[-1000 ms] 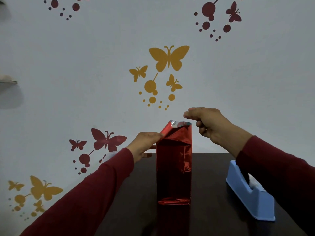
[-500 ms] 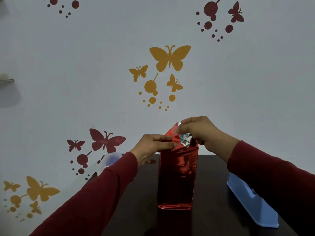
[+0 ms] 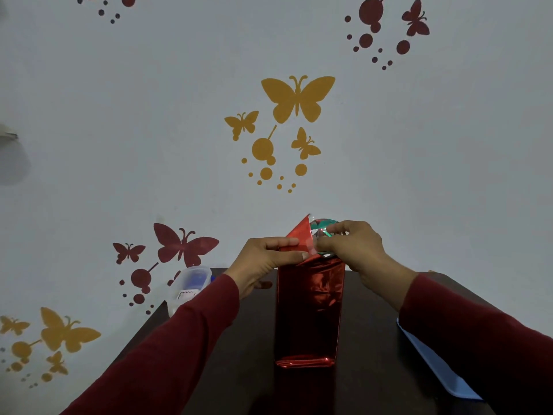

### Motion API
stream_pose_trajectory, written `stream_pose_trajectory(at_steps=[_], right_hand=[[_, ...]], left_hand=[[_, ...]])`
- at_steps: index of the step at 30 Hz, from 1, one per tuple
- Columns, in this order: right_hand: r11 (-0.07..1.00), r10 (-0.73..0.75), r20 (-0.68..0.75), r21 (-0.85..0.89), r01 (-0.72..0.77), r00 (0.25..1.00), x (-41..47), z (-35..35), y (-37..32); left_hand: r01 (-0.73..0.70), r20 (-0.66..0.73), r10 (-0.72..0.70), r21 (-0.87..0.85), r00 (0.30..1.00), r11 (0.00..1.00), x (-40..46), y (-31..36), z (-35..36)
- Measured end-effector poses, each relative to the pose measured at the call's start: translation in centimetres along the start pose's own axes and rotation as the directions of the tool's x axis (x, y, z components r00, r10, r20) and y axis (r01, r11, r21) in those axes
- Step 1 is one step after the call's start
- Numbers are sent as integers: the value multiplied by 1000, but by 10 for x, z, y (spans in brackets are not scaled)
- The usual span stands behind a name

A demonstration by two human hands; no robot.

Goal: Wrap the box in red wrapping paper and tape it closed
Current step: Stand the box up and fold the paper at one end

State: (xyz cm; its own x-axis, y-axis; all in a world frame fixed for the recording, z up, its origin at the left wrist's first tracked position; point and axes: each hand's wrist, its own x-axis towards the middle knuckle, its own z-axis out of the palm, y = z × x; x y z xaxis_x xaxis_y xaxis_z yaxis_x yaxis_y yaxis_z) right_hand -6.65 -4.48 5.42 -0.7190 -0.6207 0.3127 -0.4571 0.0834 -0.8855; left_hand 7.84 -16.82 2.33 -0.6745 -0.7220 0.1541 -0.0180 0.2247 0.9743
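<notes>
A tall box wrapped in shiny red paper stands upright on the dark table. At its top end the paper is still loose: a red triangular flap sticks up and the silver-green inside of the paper shows. My left hand pinches the flap from the left between thumb and fingers. My right hand comes from the right and pinches the paper fold at the top, its fingertips almost touching the left thumb. A small clear piece, perhaps tape, shows between the hands; I cannot tell for sure.
A blue tape dispenser lies at the right, mostly behind my right sleeve. A clear plastic container stands at the table's back left corner. Behind the table is a white wall with butterfly stickers.
My right hand came down from above the box onto the top paper. My left hand slid inward along the flap, and both now pinch the fold together at the top.
</notes>
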Motion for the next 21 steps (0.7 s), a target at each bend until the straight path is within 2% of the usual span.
stream_pose_trajectory(at_steps=[5, 9, 21], right_hand=[[972, -69, -46, -229, 56, 997, 2, 1, -2], [909, -69, 12, -411, 68, 998, 7, 3, -12], [785, -16, 98, -615, 73, 995, 19, 8, -31]], left_hand=[[6, 17, -5, -14, 1000, 1000, -1, 0, 1], [9, 22, -9, -6, 1000, 1000, -2, 1, 0], [3, 47, -4, 11, 999, 1000, -4, 2, -2]])
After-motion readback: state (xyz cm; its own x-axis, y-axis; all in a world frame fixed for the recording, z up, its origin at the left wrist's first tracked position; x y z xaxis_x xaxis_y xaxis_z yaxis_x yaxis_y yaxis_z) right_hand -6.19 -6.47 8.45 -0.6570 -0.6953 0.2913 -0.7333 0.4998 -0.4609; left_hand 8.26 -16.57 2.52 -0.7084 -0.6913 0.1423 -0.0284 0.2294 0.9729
